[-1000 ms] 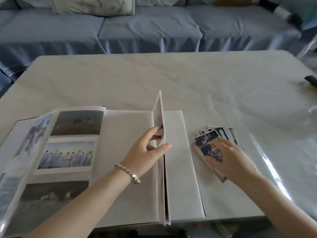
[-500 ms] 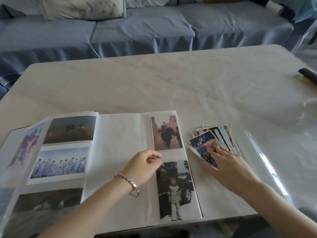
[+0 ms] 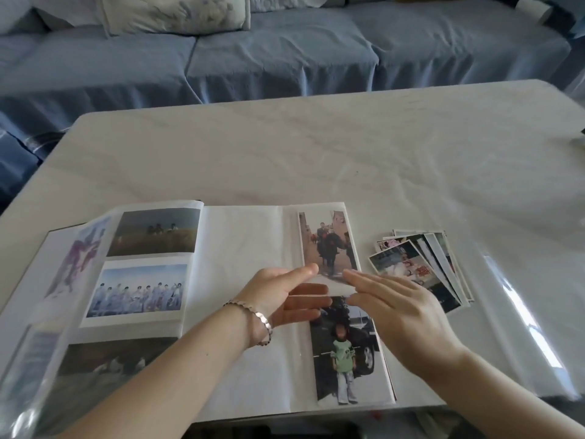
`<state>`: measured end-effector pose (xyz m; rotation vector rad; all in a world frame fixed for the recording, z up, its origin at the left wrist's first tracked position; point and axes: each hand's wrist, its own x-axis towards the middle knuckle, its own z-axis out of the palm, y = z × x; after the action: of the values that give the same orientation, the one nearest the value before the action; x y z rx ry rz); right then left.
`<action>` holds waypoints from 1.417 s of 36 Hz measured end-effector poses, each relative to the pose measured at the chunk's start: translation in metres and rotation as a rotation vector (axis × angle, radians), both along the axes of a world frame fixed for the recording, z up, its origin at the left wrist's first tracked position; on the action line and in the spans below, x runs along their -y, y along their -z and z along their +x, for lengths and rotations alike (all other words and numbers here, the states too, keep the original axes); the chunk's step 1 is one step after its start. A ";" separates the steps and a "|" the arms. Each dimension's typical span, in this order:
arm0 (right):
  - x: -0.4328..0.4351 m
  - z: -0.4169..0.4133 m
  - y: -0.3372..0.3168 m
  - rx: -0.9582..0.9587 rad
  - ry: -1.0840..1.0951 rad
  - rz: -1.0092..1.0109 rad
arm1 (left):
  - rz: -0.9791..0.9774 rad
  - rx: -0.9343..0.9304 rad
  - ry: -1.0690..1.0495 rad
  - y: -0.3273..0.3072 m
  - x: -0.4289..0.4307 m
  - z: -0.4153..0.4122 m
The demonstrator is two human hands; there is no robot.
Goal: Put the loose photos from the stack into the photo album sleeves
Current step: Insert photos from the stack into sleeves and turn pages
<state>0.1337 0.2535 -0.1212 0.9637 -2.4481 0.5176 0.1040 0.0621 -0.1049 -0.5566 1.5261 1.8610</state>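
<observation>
Head view: at frame centre, the left hand (image 3: 278, 296) and right hand (image 3: 402, 308), fingers straight and grasping nothing, lie over the photo album (image 3: 240, 248); right of centre, the fanned photo stack (image 3: 421, 261) lies just beside it.

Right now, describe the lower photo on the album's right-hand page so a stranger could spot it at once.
On the pale marbled table lies an open white photo album beside a fanned stack of loose photos. On the page nearest that stack, the nearer upright print shows a child in green before a dark car; the farther print shows a street.
</observation>
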 end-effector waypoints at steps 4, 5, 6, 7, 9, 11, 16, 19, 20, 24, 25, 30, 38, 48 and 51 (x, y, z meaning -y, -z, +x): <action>0.006 -0.003 0.000 -0.014 -0.072 -0.001 | 0.029 0.013 -0.028 0.001 0.007 0.000; 0.006 -0.005 0.000 -0.013 -0.108 0.008 | 0.032 0.013 -0.031 0.001 0.008 0.000; 0.007 -0.007 0.000 -0.001 -0.149 0.019 | 0.023 0.009 -0.047 0.001 0.009 0.000; 0.007 -0.008 0.000 0.013 -0.192 0.037 | -0.001 -0.002 -0.078 0.001 0.010 0.000; 0.010 -0.009 0.002 0.092 -0.217 0.049 | -0.086 -0.035 -0.137 0.004 0.013 0.001; 0.011 -0.010 0.005 0.227 -0.131 0.004 | -0.154 -0.083 -0.178 0.006 0.017 0.001; 0.016 -0.015 0.003 0.891 0.383 -0.274 | -0.353 -0.315 -0.241 0.012 0.036 -0.001; 0.018 -0.026 0.004 1.177 0.500 -0.572 | -0.399 -0.398 -0.218 0.012 0.045 0.000; 0.020 -0.028 0.003 1.254 0.474 -0.687 | -0.426 -0.426 -0.194 0.011 0.047 0.001; 0.025 -0.032 0.009 1.285 0.440 -0.885 | -0.554 -0.546 -0.121 0.011 0.055 0.001; 0.027 -0.034 0.011 1.243 0.446 -0.863 | -0.631 -0.605 -0.090 0.013 0.059 0.001; 0.027 -0.052 0.014 1.004 0.514 -0.755 | -1.292 -0.937 0.279 0.023 0.095 -0.013; 0.017 -0.084 0.007 0.556 0.600 -0.553 | -1.598 -0.704 0.545 0.054 0.121 -0.023; 0.024 -0.081 0.005 0.503 0.533 -0.396 | -1.568 -0.738 0.444 0.057 0.124 -0.023; 0.024 -0.082 0.003 0.505 0.531 -0.382 | -1.549 -0.736 0.438 0.056 0.124 -0.023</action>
<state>0.0514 0.2299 -0.1237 0.0082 -2.7295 1.0740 0.0812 -0.0616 -0.1606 -0.0534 3.1088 0.1898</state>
